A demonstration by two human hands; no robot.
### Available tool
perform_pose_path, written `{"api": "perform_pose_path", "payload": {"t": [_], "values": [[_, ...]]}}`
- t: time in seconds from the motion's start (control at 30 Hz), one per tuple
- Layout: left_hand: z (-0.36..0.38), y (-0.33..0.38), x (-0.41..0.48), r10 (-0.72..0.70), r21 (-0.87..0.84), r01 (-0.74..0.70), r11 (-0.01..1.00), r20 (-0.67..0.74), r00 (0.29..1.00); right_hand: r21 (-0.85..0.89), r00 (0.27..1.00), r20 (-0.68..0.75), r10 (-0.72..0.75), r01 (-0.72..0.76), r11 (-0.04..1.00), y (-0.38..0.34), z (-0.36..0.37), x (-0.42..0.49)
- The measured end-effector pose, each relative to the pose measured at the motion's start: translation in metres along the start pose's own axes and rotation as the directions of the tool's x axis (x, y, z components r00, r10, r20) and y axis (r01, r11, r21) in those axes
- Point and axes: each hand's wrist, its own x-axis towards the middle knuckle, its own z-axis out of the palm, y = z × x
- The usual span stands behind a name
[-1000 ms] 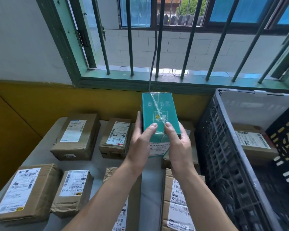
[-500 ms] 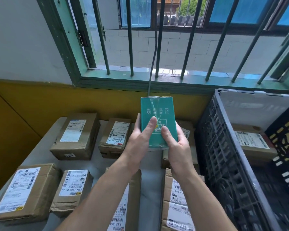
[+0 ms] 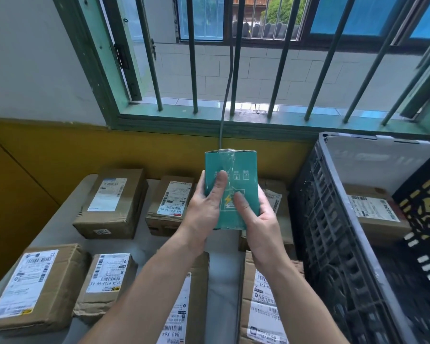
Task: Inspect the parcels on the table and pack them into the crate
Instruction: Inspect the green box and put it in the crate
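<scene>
I hold a teal box (image 3: 236,170) taped along its middle, upright above the table, its printed face toward me. My left hand (image 3: 204,209) grips its left edge with the thumb on the face. My right hand (image 3: 261,219) grips the lower right edge, thumb pressed on the printed symbol. Several brown cardboard parcels with white labels lie on the grey table (image 3: 60,224), among them one at the back left (image 3: 114,202) and one at the front left (image 3: 32,289). The dark plastic crate (image 3: 333,232) stands to the right, with one brown parcel (image 3: 375,212) inside.
A barred green window (image 3: 236,70) and a yellow wall (image 3: 134,150) run behind the table. A grey cable (image 3: 227,100) hangs down behind the teal box. A black-and-yellow patterned panel (image 3: 427,219) stands inside the crate's right side.
The teal box has been turned in my hands: the end with the white label, seen below earlier, is out of sight, and the printed face now shows fully. My left thumb slid higher.
</scene>
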Motion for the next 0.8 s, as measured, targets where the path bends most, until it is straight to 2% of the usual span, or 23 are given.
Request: {"api": "perform_pose_path", "payload": {"t": [0.27, 0.57, 0.67, 0.8], "values": [[0.0002, -0.0032, -0.0023, 0.027, 0.016, -0.028, 0.999, 0.043, 0.999, -0.058, 0.999, -0.024, -0.021, 0.02, 0.998, -0.0026, 0.0017, 0.0024], [0.0001, 0.0041, -0.0022, 0.045, 0.043, -0.044, 0.998, -0.004, 0.999, -0.016, 0.999, -0.028, 0.018, -0.019, 1.0, 0.0015, 0.0017, 0.0015], [-0.0002, -0.0006, -0.003, 0.071, 0.056, -0.072, 0.996, 0.015, 0.997, 0.0, 1.0, -0.007, 0.02, -0.02, 1.0, -0.0043, 0.0003, 0.003], [0.0032, -0.0045, -0.0039, 0.078, 0.084, -0.08, 0.993, 0.029, 0.997, 0.007, 0.999, -0.048, 0.016, -0.016, 1.0, -0.0067, 0.0017, 0.004]]}}
